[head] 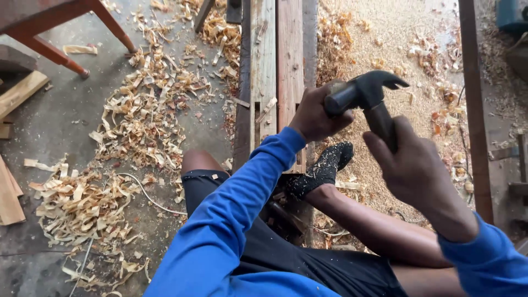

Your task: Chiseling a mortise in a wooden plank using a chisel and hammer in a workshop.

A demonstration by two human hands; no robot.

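Observation:
My right hand (413, 168) grips the dark handle of a black claw hammer (369, 93), held up in front of me with the claw pointing right. My left hand (314, 114) is closed around the hammer's striking head. Both arms wear blue sleeves. Below the hands lie long wooden planks (276, 60) running away from me, one with a notch cut in it. My foot in a dark speckled sock (322, 169) rests beside the planks, on sawdust.
Curled wood shavings (137, 115) litter the concrete floor at left. A red-brown stool leg (52, 52) stands at top left, wood offcuts (10, 198) at the left edge. Sawdust (407, 49) covers the floor at right, beside a dark upright beam (477, 110).

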